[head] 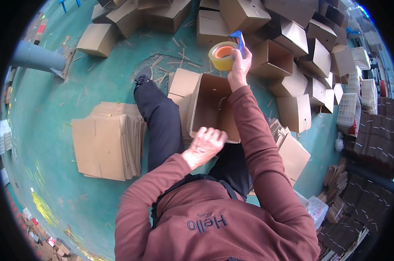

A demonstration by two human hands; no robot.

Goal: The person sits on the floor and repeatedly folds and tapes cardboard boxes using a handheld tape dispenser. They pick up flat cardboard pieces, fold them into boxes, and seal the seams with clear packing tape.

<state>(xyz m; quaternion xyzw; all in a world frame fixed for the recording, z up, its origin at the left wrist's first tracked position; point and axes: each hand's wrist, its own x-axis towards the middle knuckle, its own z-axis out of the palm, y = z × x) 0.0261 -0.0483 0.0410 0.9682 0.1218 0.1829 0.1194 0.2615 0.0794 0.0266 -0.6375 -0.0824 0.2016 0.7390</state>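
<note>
An open cardboard box (213, 107) stands between my knees, its opening facing up towards me. My right hand (241, 67) is raised over its far right side, gripping a blue tape dispenser (238, 39). A wide roll of clear yellowish tape (220, 67) with an orange hub sits on that dispenser. At the box's near rim is my left hand (207, 145), fingers curled and slightly blurred. Whether those fingers pinch the cardboard is hidden. Flat cardboard (183, 94) with a slot lies against the box's left side.
A stack of flattened cartons (99, 143) lies by my left leg, another (293, 153) by my right. Assembled boxes (285, 36) pile up ahead and to the right. Cardboard strips (174, 62) litter the green floor. A grey post (37, 57) rises at left; white plastic crates (347, 107) stand at right.
</note>
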